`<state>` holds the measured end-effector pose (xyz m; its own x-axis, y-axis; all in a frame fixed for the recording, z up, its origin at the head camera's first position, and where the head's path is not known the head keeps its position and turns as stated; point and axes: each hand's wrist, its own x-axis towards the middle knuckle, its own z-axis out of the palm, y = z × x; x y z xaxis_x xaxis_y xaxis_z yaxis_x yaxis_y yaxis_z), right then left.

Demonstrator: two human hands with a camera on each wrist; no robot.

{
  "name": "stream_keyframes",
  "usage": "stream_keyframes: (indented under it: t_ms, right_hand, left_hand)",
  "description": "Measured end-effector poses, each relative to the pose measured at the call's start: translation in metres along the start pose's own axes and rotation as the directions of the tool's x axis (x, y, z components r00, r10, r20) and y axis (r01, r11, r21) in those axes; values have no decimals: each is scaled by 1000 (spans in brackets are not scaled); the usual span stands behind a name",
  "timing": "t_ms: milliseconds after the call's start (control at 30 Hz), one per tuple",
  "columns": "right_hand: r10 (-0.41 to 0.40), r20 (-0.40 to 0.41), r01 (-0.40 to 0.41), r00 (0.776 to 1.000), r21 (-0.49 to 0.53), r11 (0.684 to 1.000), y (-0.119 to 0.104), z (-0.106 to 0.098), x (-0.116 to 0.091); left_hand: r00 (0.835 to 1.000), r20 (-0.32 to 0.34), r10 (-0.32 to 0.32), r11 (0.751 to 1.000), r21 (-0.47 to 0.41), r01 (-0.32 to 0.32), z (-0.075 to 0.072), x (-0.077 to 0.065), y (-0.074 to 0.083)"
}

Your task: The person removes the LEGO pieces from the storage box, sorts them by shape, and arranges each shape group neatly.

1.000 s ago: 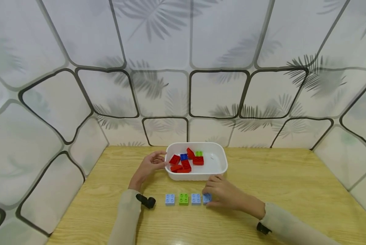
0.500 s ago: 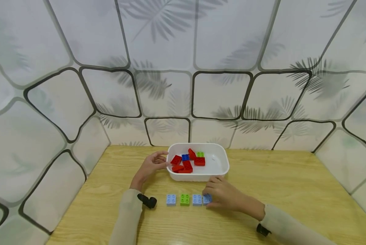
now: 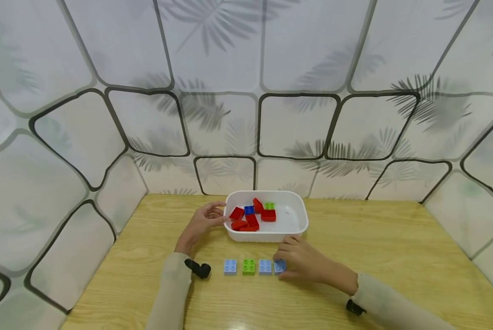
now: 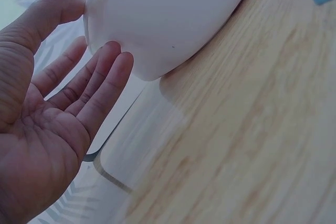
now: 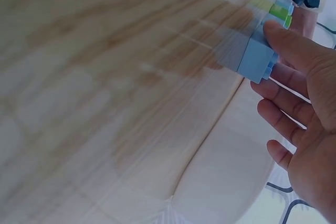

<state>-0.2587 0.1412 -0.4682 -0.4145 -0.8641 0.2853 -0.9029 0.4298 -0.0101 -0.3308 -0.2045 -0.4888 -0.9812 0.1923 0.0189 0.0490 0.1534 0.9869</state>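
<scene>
My left hand (image 3: pixel 200 225) rests at the left end of a white plastic tub (image 3: pixel 289 220); in the left wrist view its thumb touches the rim and its fairly straight fingertips lie against the outer wall. On the table in front of the tub, my right hand (image 3: pixel 306 262) pinches a light blue toy building brick (image 5: pixel 256 60) between thumb and fingers. That brick stands at the right end of a row. Left of it come another light blue brick (image 3: pixel 264 267), a light green brick (image 3: pixel 248 267) and a further light blue brick (image 3: pixel 230 267).
Inside the tub lie several red bricks (image 3: pixel 268 215), a dark blue brick (image 3: pixel 249 210) and a green brick (image 3: pixel 269 206), mostly toward the left. A patterned cloth wall (image 3: pixel 296 128) rises behind the wooden table (image 3: pixel 374 238) and at both sides.
The head view has shifted slightly. Both hands, the tub and the row of bricks keep their places; the right hand still pinches the same brick.
</scene>
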Motion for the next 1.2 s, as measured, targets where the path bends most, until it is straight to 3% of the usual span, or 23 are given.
stream_keyframes:
  t_ms: [200,533,767,967,1200]
  right_hand:
    - [5,31,-5,999,-10,1000,0,-1,0]
    - [14,19,-14,1000,6,1000,-2,-6,2]
    - [-58,-96,59,994,8,998,0,-9,5]
    - [-130,-229,125,965,-38,991,11,-21,14]
    - [-128,-280,120,951,-46,992,33,-48,24]
  left_hand:
    - [1000,7,7,1000,11,-7,0,0,1]
    - [1000,16,9,1000,12,-10,0,1,5]
    - [1000,16,-1,1000,24,1,-1,-1,4]
    - [1000,6,-2,1000,16,2,-2,-2,4]
    - [1000,19,7,1000,0,-7,-1,-2,1]
